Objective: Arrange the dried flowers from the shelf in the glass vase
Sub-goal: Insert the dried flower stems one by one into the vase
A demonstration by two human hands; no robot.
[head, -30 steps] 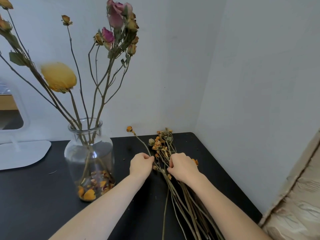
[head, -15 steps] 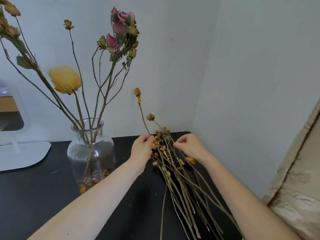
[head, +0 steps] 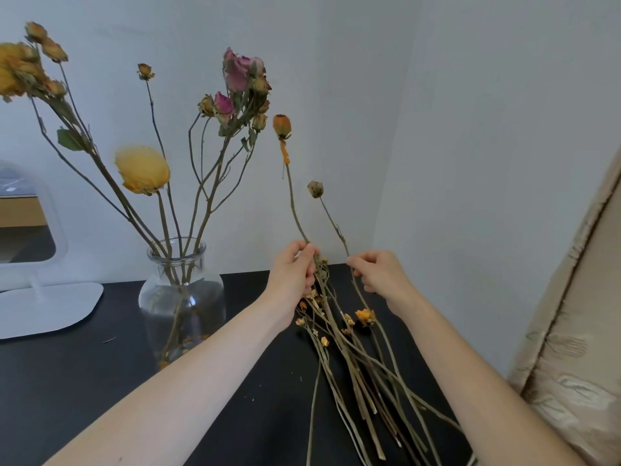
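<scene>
The left hand point(head: 293, 276) pinches an orange-headed stem point(head: 291, 196) between thumb and fingers point(head: 304, 260), holding it nearly upright above the tabletop point(head: 67, 381); the right hand point(head: 381, 274) pinches a second stem with a dull brown bud point(head: 331, 220), its fingers pressed together around the thin stalk, this one leaning toward the left hand; both hands sit above the far end of a loose bundle of dried flowers point(head: 353, 358), which lies on the dark tabletop near its right edge, the small orange heads toward the back wall and the bare stalks running toward the near edge; the glass vase point(head: 181, 301) stands to the left of the hands, apart from them, toward the back of the tabletop; it already holds several stems, among them pink roses point(head: 235, 75) and a round yellow flower point(head: 142, 169), with fallen petals lying in its base; a white stand mirror point(head: 37, 274) sits at the back left corner.
</scene>
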